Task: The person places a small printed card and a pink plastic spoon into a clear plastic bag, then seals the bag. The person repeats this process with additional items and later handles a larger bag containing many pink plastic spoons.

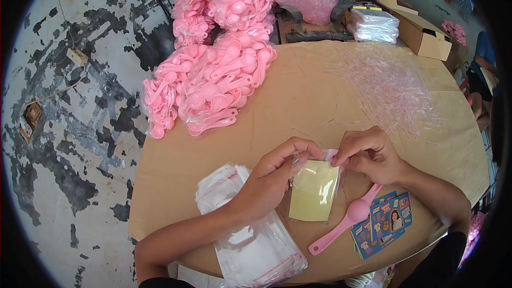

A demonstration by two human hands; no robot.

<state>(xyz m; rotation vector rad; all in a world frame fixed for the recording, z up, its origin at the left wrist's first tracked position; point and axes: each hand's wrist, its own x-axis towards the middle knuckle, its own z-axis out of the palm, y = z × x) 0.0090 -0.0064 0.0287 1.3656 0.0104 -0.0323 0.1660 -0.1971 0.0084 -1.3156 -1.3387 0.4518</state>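
Between my two hands is a small clear plastic bag with a pale yellow card (pixel 313 194) inside it. My left hand (pixel 272 178) grips the bag's upper left corner, fingers curled over the top edge. At the upper right corner, the thumb and fingers of my right hand (pixel 370 154) pinch the same bag; a bit of pink shows near these fingertips, too small to make out. Below my right hand lies a pink double-ended measuring spoon (pixel 356 212). Beside it are several blue printed cards (pixel 392 221), overlapping. Under my left forearm rests a stack of clear plastic bags (pixel 261 250).
Large clear sacks of pink spoons (pixel 224 74) are heaped at the table's far left. Thin clear and pinkish strips (pixel 394 90) lie scattered at the far right. Behind stand a pile of wrapped plastic packs (pixel 374 24) and a cardboard box (pixel 426 37). Another person (pixel 482 64) sits at the right edge.
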